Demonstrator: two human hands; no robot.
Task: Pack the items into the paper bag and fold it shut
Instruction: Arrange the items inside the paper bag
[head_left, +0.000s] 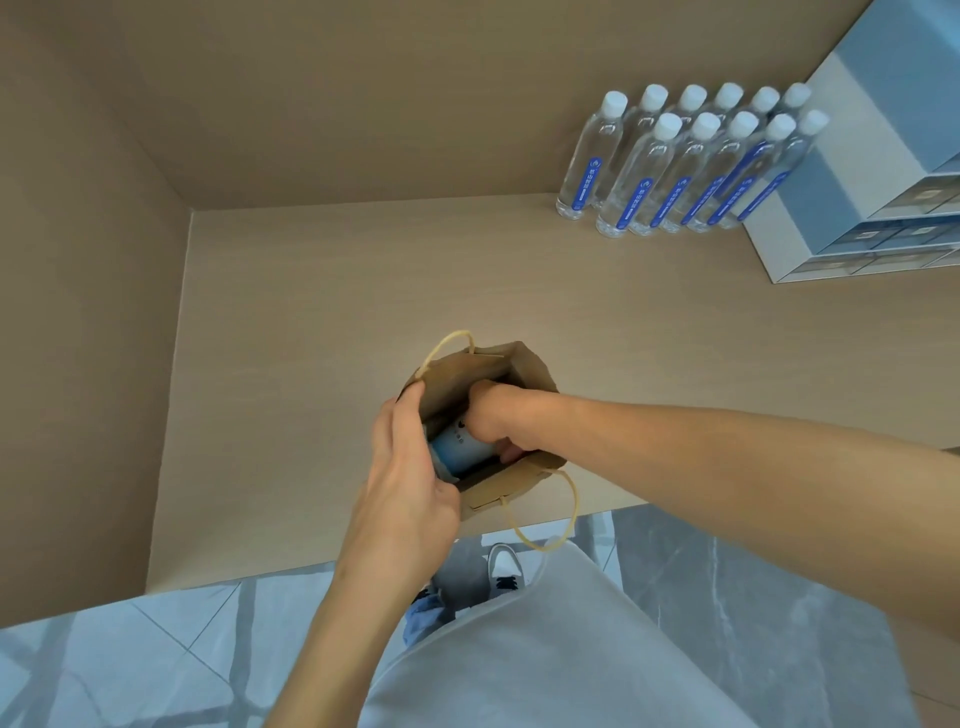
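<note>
Both hands work at the paper bag (524, 371) at centre frame on the counter (311, 291): left hand (410, 467) pinches its near-left rim open, right hand (493, 421) reaches inside, curled around a blue-labelled item (454, 449). Packing looks underway; folding remains. Water bottles (675, 166) stand upper right beside stacked boxes (857, 171)

Left hand (410, 467) gripping flat, right hand (493, 421) curled downward, forearms converging.

eleven water bottles (691, 161), one paper bag (530, 369)
</note>
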